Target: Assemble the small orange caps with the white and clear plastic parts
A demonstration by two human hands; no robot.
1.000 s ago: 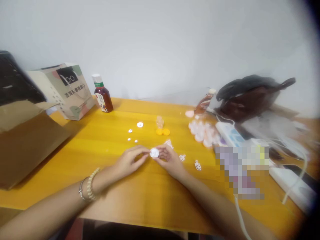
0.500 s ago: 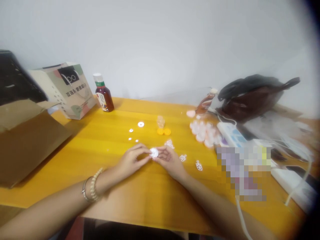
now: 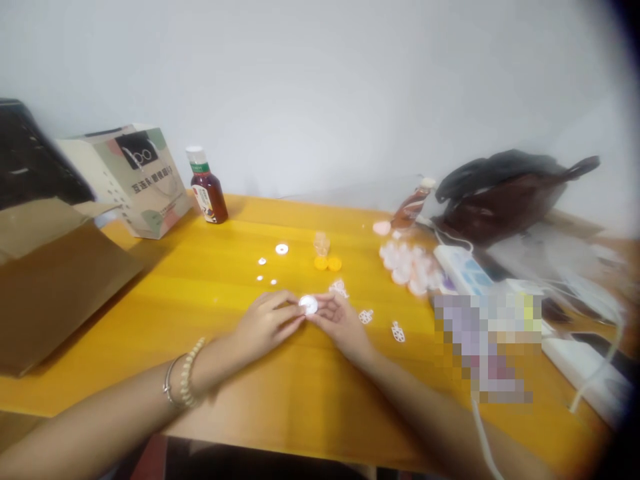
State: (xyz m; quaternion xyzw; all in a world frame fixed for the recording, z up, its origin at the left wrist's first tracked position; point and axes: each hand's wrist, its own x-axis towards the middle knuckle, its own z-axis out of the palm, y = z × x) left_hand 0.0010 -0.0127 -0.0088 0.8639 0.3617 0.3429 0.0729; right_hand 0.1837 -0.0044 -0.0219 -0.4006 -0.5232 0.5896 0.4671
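Between my fingertips is a small round white disc (image 3: pixel 309 305), its details too small to make out. My left hand (image 3: pixel 267 319) pinches its left edge, and my right hand (image 3: pixel 343 323) grips it from the right. Just beyond my left hand lie a white ring (image 3: pixel 282 249) and several tiny white pieces (image 3: pixel 262 261). Past the disc are two yellow round pieces (image 3: pixel 327 263) with a clear, peach-tinted piece (image 3: pixel 321 243) behind them. White openwork cutouts (image 3: pixel 366 316) rest on the table to the right of my right hand.
A cardboard box (image 3: pixel 60 287) and a paper bag (image 3: pixel 145 187) stand at the left, near a dark red bottle (image 3: pixel 209 190). On the right are pale round pieces (image 3: pixel 407 263), a tilted bottle (image 3: pixel 413 205), a dark bag (image 3: pixel 505 200), a power strip (image 3: pixel 465 270) and cables.
The disc has turned slightly between my fingertips and its face shows rounder. My left fingers have shifted a little on it; the other things lie where they were.
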